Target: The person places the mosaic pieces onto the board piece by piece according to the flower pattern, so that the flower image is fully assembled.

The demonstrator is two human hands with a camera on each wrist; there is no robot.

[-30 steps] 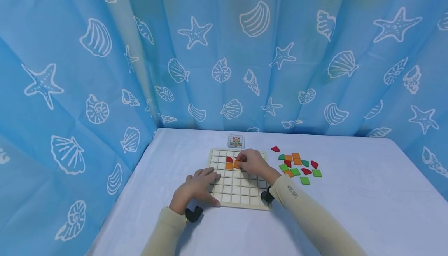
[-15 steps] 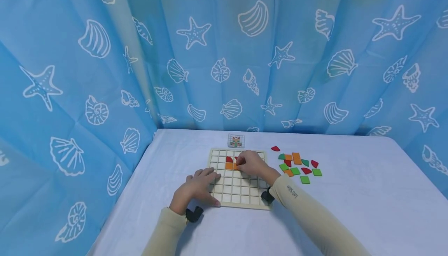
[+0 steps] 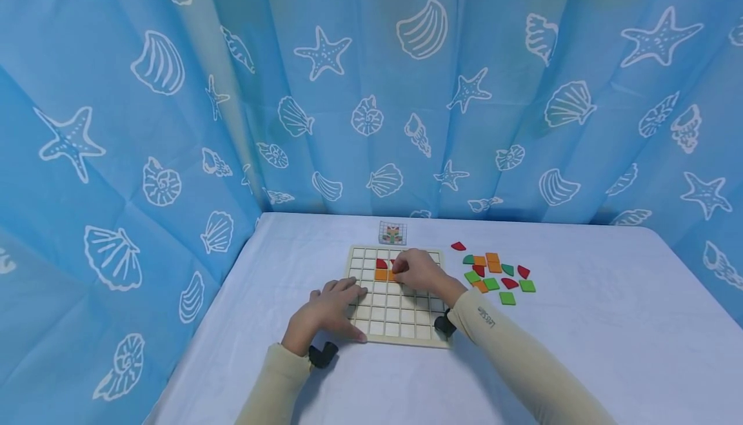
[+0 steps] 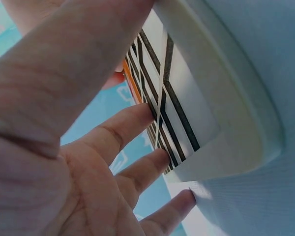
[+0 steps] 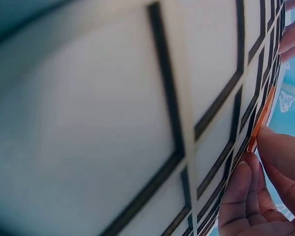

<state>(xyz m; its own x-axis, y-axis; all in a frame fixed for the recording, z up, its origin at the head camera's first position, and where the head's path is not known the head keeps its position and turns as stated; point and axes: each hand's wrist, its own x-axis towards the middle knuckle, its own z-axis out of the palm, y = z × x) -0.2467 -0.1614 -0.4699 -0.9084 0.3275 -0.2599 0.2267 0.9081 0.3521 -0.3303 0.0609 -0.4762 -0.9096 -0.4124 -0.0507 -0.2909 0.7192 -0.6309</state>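
My left hand [image 3: 331, 309] spreads its fingers over the left edge of a pale gridded board [image 3: 400, 341], thumb at the front edge. In the left wrist view, fingertips [image 4: 160, 160] touch the board's rim and grid. Near the board's upper middle, my right hand [image 3: 420, 271] pinches an orange square tile [image 3: 391, 277], partly hidden by the fingers. Another orange square [image 3: 380, 275] lies to its left, with a red quarter-round tile [image 3: 380, 263] behind that one. A second red piece is mostly covered by the right hand. The right wrist view shows the thumb against the orange edge [image 5: 259, 123].
A small pattern card [image 3: 392, 233] lies behind the board. To the right are several loose tiles: green squares [image 3: 507, 298], orange squares [image 3: 494, 267], red quarter-rounds [image 3: 509, 284] and dark green ones [image 3: 507, 270]. A shell-print curtain [image 3: 371, 122] hangs behind the white table [image 3: 609, 322].
The orange tile under my right fingers has settled lower, level with the orange square beside it. The right hand has barely shifted; the left hand stays where it was.
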